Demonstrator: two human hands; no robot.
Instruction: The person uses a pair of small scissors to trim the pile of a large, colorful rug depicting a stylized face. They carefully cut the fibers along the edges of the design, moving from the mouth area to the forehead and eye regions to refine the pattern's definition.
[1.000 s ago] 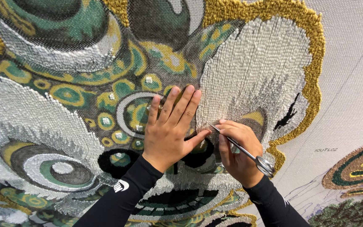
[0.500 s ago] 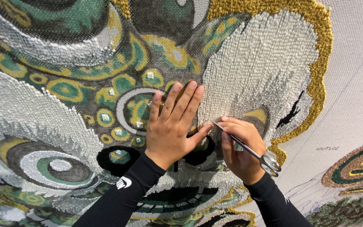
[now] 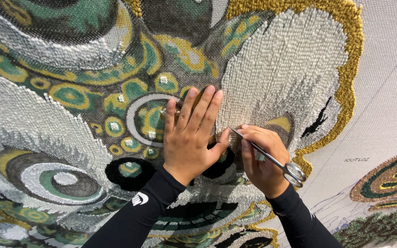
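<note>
Left hand (image 3: 191, 140): flat on the rug (image 3: 70, 115), fingers together and straight, holding nothing, pressing the pile.
Right hand (image 3: 260, 158): just right of the left, grip clamped on the scissors (image 3: 272, 158).
Scissors: thin steel, stiff and light, likely slippery; best held by the loops, tip at the left thumb, blades seemingly together.
Rug: soft tufted yarn on taut cloth; gives under the palm, easily snagged.
Label: small dark writing on bare cloth (image 3: 382, 92), right of the scissors.

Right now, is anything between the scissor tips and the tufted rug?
Nothing visible: the slim silver metal scissors in the right hand point at the colourful tufted rug, beside the flat left hand.
</note>
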